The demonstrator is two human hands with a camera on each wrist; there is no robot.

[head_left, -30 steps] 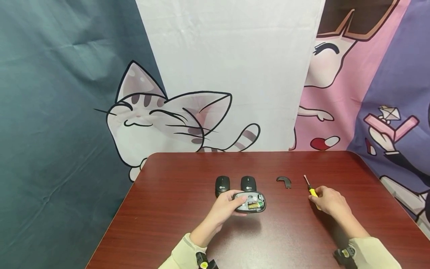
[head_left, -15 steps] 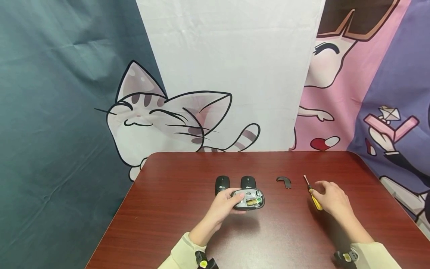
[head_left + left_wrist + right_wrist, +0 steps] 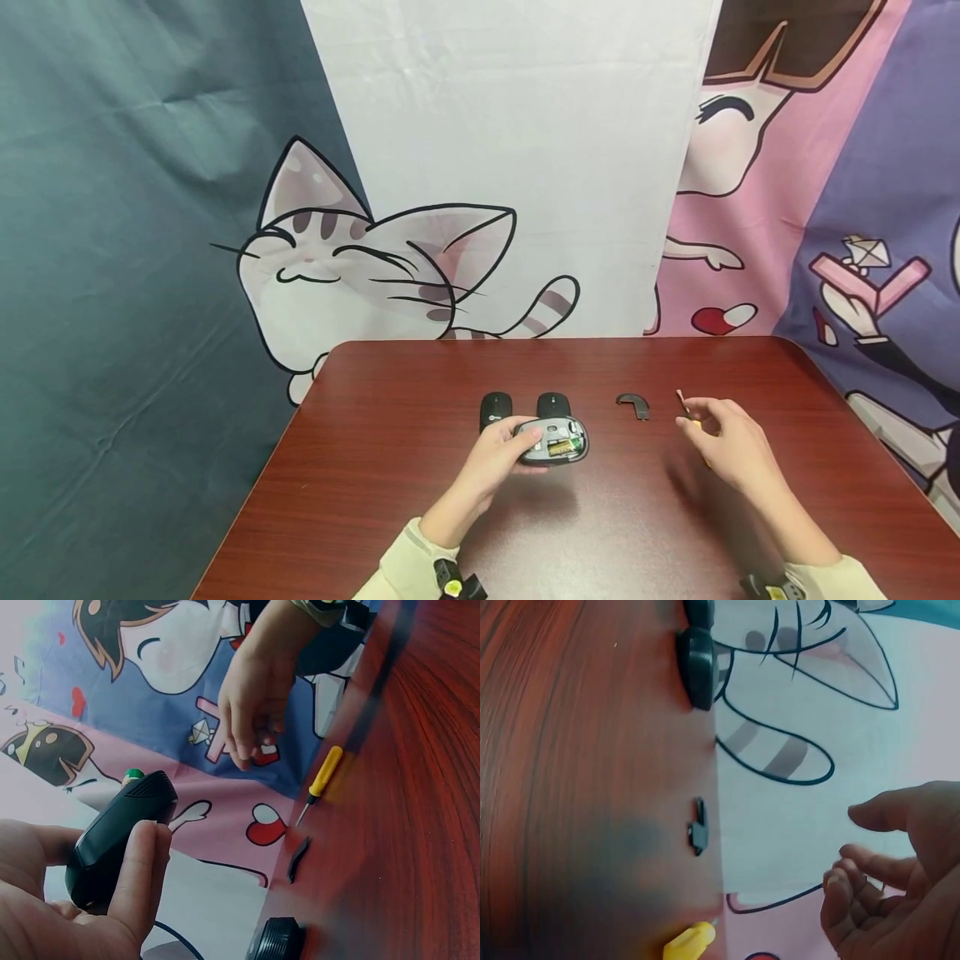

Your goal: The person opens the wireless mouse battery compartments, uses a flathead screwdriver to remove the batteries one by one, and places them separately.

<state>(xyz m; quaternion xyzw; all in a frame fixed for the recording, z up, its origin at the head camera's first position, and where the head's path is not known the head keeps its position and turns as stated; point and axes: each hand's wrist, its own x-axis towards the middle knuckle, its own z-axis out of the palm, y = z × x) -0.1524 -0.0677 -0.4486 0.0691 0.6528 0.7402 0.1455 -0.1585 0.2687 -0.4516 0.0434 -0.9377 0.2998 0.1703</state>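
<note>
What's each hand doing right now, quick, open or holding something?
Left hand: closed, holding a mouse between thumb and fingers.
Right hand: open, loosely curled, holding nothing, clear of the screwdriver.

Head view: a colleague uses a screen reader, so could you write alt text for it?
A person's left hand holds a computer mouse with its battery exposed, while the right hand hovers over a yellow screwdriver on a brown table. Two more mice and a curved black piece also lie there, before a cartoon backdrop.
</note>
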